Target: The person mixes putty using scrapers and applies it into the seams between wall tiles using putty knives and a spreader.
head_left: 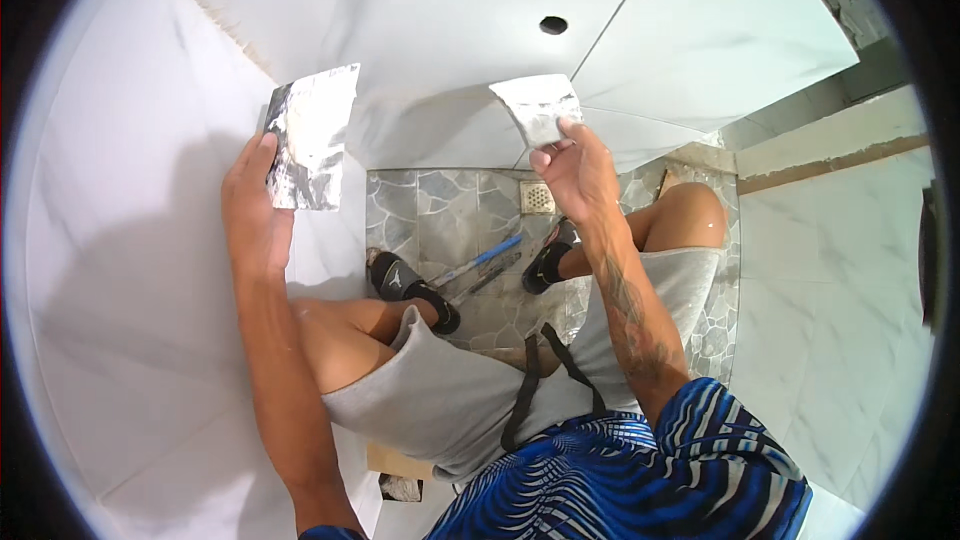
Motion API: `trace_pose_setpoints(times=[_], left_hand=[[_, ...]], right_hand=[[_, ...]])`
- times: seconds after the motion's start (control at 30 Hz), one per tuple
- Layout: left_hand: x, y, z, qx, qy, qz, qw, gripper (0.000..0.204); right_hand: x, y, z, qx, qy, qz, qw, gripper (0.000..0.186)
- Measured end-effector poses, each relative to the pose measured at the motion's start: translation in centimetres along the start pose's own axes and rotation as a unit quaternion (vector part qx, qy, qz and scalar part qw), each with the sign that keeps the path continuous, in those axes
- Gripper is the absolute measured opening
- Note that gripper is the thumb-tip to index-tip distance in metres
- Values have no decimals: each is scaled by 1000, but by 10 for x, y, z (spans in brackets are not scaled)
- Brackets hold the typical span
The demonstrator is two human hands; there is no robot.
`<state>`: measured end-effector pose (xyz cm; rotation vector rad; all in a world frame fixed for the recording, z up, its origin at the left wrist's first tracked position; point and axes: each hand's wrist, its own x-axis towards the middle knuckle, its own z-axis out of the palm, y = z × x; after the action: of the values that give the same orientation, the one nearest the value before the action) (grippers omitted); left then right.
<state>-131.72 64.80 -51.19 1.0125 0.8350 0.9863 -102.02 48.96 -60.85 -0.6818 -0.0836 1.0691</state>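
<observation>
L hand (255, 205) clamped on smeared trowel (312, 135); R hand (575, 170) grips scraper (540, 105) w/ fingers. Hands apart, both against white wall tile (440, 10). Floor drain (537, 197) below.

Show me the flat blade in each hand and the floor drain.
Left-hand blade (312, 135), head view, middle of its smeared face.
Right-hand blade (538, 105), head view, middle of the blade.
Floor drain (537, 197), head view, centre of the square grate.

Blue-and-white striped shirt (620, 470) up top, grey shorts (470, 395) with dark drawstrings (525, 390) below, black sandals (405, 285) on both feet, bare forearms, and a tattoo (630, 320) down the right forearm.
</observation>
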Motion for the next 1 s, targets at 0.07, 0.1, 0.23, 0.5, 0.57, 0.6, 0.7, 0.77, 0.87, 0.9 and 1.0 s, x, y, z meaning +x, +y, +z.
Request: trace_pose_setpoints(times=[0.07,0.1,0.23,0.5,0.57,0.6,0.7,0.77,0.87,0.9,1.0], left_hand=[[3,1,2,-1,-17,-11,1000,32],[5,-2,4,5,-24,-20,999,32],[12,-15,34,-14,-64,-46,997,33],[16,-13,125,-53,-217,-90,971,33],[7,-17,130,-65,-205,-101,971,33],[1,-23,130,-73,-182,-118,973,32],[1,-36,116,-75,-204,-130,967,32],[-6,-35,114,-59,-171,-138,974,31],[-8,-35,112,-79,-196,-136,968,31],[-9,-35,111,-79,-194,-138,968,31],[-12,-36,112,-79,-192,-141,968,32]], right_hand=[[-20,-21,7,-4,-45,-9,999,22],[-29,-33,20,-37,-62,-10,997,25],[-56,-76,48,-100,-106,-24,989,38],[-94,-137,95,-228,-146,-60,961,48],[-105,-139,108,-273,-133,-90,948,51],[-106,-138,106,-276,-128,-97,948,51],[-104,-137,88,-68,-167,24,983,60],[-108,-127,74,2,-174,53,983,60],[-111,-110,48,134,-187,129,965,60],[-115,-104,48,157,-178,126,963,61],[-117,-91,52,181,-172,117,961,65]])
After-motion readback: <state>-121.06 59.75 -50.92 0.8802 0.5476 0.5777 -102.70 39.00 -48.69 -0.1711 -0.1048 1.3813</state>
